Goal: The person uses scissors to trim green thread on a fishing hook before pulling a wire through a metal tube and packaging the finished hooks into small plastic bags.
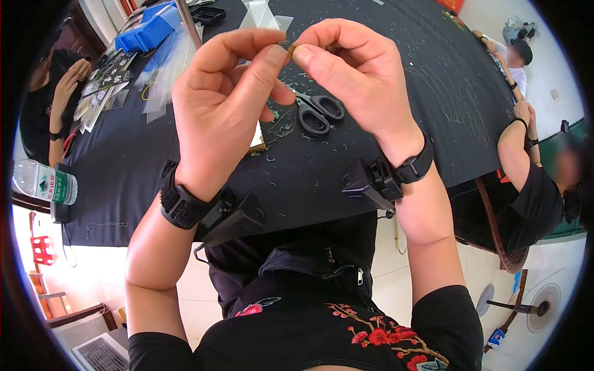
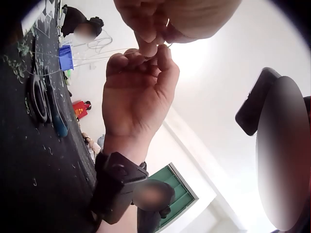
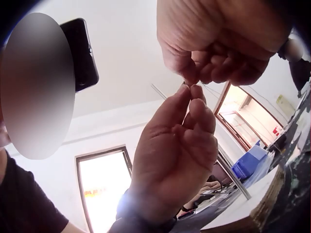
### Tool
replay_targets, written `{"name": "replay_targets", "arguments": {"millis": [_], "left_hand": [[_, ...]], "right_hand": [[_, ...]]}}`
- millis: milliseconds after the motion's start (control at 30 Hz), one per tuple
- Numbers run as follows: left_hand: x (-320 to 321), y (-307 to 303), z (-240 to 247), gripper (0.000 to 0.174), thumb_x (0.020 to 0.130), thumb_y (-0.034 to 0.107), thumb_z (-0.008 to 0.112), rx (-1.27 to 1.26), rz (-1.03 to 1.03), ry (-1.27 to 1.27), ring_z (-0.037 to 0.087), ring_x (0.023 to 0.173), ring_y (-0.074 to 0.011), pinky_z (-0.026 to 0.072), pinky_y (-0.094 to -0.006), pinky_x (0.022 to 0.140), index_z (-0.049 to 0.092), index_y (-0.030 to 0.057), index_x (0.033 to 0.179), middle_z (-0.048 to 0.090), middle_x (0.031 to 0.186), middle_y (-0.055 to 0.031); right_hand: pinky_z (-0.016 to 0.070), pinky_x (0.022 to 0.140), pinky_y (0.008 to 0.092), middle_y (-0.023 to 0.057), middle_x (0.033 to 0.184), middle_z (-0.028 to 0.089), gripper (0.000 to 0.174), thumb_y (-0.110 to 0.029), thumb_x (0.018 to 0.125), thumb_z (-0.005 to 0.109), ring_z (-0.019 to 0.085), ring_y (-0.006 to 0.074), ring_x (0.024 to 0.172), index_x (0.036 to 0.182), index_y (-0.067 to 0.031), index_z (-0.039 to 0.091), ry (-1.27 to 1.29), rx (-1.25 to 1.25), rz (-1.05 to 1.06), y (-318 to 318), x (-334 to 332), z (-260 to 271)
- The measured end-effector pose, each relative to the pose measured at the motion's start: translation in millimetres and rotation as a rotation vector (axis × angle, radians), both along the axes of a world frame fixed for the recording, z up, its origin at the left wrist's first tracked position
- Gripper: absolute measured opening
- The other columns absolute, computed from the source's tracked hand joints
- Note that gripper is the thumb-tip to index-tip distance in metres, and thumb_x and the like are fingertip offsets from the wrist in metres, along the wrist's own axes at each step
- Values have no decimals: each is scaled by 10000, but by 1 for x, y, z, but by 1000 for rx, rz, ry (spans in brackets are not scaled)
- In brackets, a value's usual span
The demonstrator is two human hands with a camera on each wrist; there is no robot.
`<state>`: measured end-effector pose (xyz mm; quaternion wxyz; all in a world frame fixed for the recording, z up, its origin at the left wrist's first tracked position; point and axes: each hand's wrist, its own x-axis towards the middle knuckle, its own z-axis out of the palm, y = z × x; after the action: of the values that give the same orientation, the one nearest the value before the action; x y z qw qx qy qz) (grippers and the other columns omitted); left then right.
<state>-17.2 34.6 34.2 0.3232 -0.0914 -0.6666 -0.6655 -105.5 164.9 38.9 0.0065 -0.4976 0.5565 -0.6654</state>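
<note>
fingertips (image 1: 303, 54) pinching tiny ring-like piece (image 1: 291, 49), black scissors (image 1: 317, 114) below

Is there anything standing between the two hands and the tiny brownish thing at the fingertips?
Nothing visible. The left hand and right hand meet at the tiny brownish thing, pinched between fingertips above the table. The scissors lie on the tabletop, not between the hands and it.

Tablecloth (image 1: 247, 191): black
Shirt (image 1: 266, 346): black, red blossom pattern
Bin (image 1: 145, 31): blue
Bottle label (image 1: 53, 185): green, white
Scissor handles (image 1: 315, 117): dark grey
</note>
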Motion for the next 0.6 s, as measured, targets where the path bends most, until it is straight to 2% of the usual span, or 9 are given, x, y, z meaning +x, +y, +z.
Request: {"name": "replay_targets", "arguments": {"millis": [100,233,400,600], "left_hand": [[2,2,1,174,840,79,547,-42,72,-8,565,550,-67,378,-135,420,564,-16,985,612,725,-56],[3,2,3,161,836,79,555,-83,90,-22,577,565,-69,382,-135,421,573,-11,967,616,727,-55],[3,2,4,149,835,62,549,-162,144,-39,602,613,-82,409,-141,448,573,-16,959,619,759,-53],[2,1,3,156,841,67,542,-140,118,2,601,612,-92,413,-143,449,564,-18,969,627,819,-86]], "right_hand": [[382,516,146,-38,666,549,99,-122,801,610,477,1,592,834,-29,606,-9,14,0,0,1,1],[371,502,146,-41,652,543,61,-91,787,609,466,-2,578,804,-33,603,-71,-30,82,-1,-2,-2],[362,492,147,-41,645,540,25,-58,773,599,459,0,565,768,-33,598,-134,-13,120,1,-3,-1],[395,545,166,-16,697,575,47,-66,780,588,493,21,617,791,-26,611,-218,-100,57,1,-2,4]]}}
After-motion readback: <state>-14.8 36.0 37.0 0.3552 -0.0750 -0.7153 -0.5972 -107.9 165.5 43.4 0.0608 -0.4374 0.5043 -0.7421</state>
